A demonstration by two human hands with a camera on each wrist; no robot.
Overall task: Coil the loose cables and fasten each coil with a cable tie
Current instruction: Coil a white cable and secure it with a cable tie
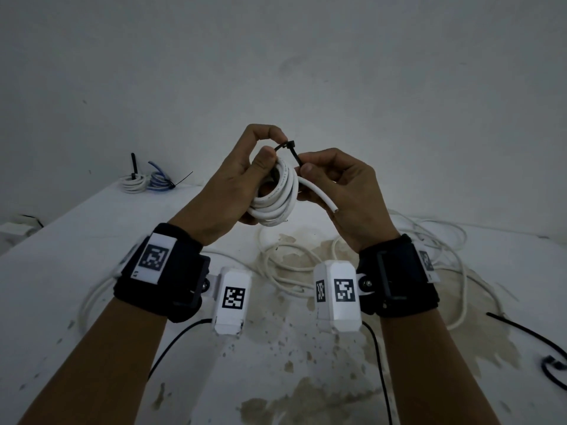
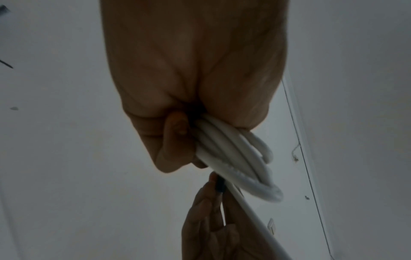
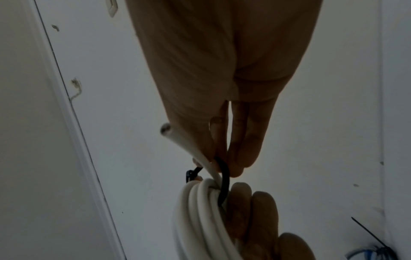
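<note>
The left hand (image 1: 233,182) clamps its grip on the white cable coil (image 1: 277,194), held above the surface (image 1: 76,240). The right hand (image 1: 343,185) pinches the black cable tie (image 1: 291,153). Pulling unevenly could let loops spring out or trap the cable's loose end (image 1: 322,199).

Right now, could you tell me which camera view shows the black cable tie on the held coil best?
The head view: the black cable tie shows its head and strap above the white coil. The right wrist view shows only the strap arching over the coil; the left wrist view shows just a dark sliver.
</note>
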